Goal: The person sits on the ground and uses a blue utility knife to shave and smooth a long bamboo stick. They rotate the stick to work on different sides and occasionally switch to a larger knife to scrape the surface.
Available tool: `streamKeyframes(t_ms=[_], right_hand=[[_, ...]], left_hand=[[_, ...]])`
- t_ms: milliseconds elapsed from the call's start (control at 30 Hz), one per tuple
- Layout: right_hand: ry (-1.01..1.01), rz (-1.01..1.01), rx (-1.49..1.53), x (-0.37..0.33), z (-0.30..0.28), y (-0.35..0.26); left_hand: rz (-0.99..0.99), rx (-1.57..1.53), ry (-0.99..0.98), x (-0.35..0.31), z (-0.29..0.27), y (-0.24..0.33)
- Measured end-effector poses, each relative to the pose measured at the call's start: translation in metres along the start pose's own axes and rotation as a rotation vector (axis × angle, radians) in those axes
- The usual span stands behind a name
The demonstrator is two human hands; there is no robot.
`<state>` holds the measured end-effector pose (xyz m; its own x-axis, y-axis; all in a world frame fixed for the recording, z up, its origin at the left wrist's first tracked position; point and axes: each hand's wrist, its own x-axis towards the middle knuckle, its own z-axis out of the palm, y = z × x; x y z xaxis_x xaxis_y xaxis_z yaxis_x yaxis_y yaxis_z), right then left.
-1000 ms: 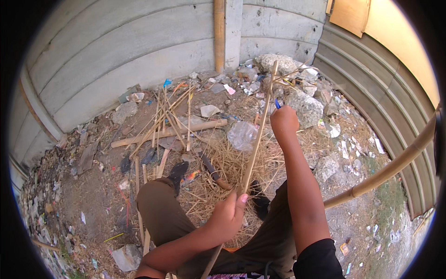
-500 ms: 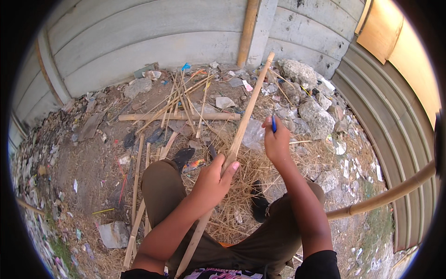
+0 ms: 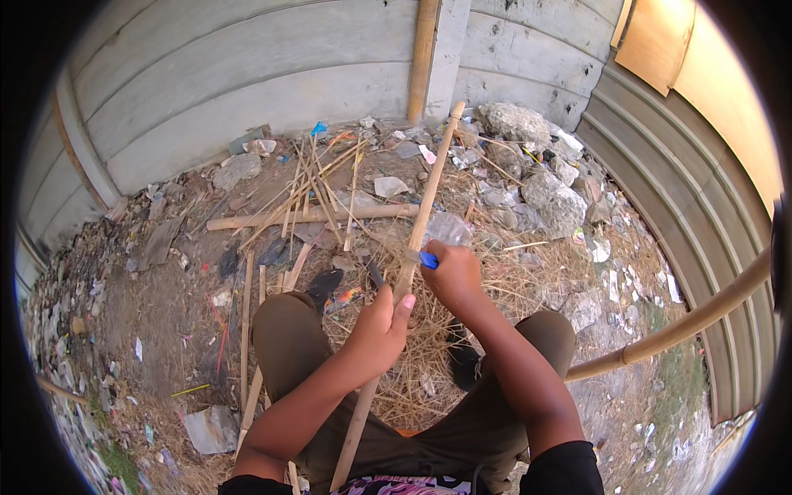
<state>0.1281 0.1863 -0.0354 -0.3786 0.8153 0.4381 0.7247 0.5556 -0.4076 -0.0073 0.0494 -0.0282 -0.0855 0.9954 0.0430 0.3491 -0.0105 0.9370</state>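
A long bamboo pole (image 3: 426, 202) slants up and away from my lap, its lower end between my legs. My left hand (image 3: 378, 332) wraps round it near the middle, thumb along its right side. My right hand (image 3: 455, 276) is closed on a blue-handled knife (image 3: 429, 260) just above the left hand. The short grey blade lies across the pole, though my fingers hide part of the handle. Pale bamboo shavings (image 3: 417, 384) cover the ground between my knees.
Thin bamboo strips (image 3: 318, 186) lie crossed over a bamboo length (image 3: 239, 222) ahead. Concrete chunks (image 3: 554, 202) and litter sit ahead right. A grey panel wall (image 3: 247, 62) stands at the back, corrugated sheeting (image 3: 660, 206) on the right. Another bamboo pole (image 3: 685, 334) reaches in beside my right knee.
My right hand has moved left and down with the knife, bringing its blade onto the bamboo pole. The left hand keeps its grip. The view has shifted slightly.
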Motion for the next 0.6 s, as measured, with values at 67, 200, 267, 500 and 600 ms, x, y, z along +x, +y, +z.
streamKeyframes(t_ms=[67, 200, 267, 500, 600], right_hand=[[0.028, 0.001, 0.016, 0.003, 0.005, 0.007], [0.060, -0.026, 0.051, 0.005, 0.002, 0.007], [0.084, -0.039, 0.043, 0.008, 0.002, 0.006], [0.175, 0.089, -0.025, 0.031, -0.012, 0.026], [0.228, 0.060, -0.009, 0.036, -0.008, 0.028]], left_hand=[[-0.009, -0.015, -0.022, 0.000, 0.001, -0.003], [-0.017, -0.084, -0.032, -0.005, 0.001, 0.006], [-0.029, -0.125, -0.043, -0.007, 0.001, 0.006], [-0.056, -0.140, -0.076, -0.015, 0.011, 0.014], [-0.067, -0.219, -0.095, -0.015, 0.011, 0.021]])
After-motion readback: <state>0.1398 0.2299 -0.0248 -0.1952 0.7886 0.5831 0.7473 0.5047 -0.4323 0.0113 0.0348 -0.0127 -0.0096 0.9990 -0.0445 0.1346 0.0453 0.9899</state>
